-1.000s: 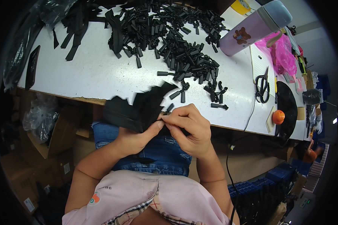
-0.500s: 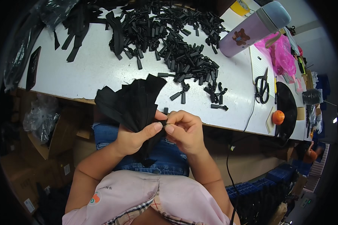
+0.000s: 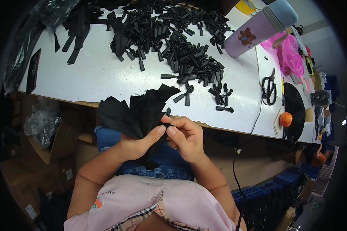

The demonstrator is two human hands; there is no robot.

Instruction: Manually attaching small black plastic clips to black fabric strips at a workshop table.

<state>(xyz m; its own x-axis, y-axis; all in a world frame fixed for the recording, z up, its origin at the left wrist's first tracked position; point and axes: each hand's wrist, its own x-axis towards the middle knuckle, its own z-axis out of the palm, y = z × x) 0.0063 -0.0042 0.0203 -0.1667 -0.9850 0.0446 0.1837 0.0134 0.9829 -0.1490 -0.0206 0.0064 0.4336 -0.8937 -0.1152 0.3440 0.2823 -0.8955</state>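
My left hand [image 3: 140,145] is closed around a fanned bundle of black zipper tapes [image 3: 131,115], whose ends spread over the table edge and hang down onto my lap. With thumb and finger, my right hand [image 3: 189,139] pinches the end of one tape against my left fingertips. A small black zipper pull [image 3: 169,111] sticks up just beyond the fingers; its slider is hidden by them. Farther off on the white table [image 3: 85,73] lies a big heap of black zipper pulls [image 3: 192,63], with several loose ones at its near side.
More black tapes [image 3: 79,38] lie at the far left near a dark phone [image 3: 34,71]. A lilac bottle [image 3: 254,30] stands at the back right. Scissors [image 3: 269,90], an orange fruit [image 3: 285,119] and a pink plastic bag [image 3: 289,57] are on the right, with a cable [image 3: 256,119] crossing the table edge.
Both hands stay together and shift slightly to the left. The bundle's upper ends have dipped and fanned wider to the right, and the zipper pull at the fingertips tilts a little.
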